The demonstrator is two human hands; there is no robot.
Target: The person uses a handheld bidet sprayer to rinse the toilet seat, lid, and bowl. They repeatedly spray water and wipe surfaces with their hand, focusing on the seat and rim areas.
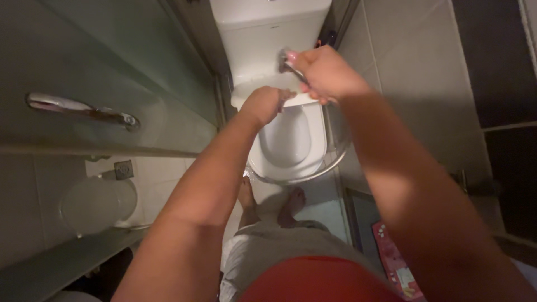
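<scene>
My left hand (265, 104) is closed on the rear edge of the white toilet seat (313, 146), just in front of the cistern (263, 33). My right hand (326, 73) is a little higher and to the right, gripping a chrome spray handle (287, 62) whose head points left over the seat. A clear, shiny hose (335, 160) loops from that hand down around the front of the bowl (286, 140). My bare feet (293, 202) stand on the floor right before the toilet.
A frosted glass shower door (112, 61) with a chrome handle (84, 109) fills the left side. Behind it lie a floor drain (124, 169) and a round white object (96, 204). Grey wall tiles (414, 67) are on the right, and a red packet (395, 264) is at lower right.
</scene>
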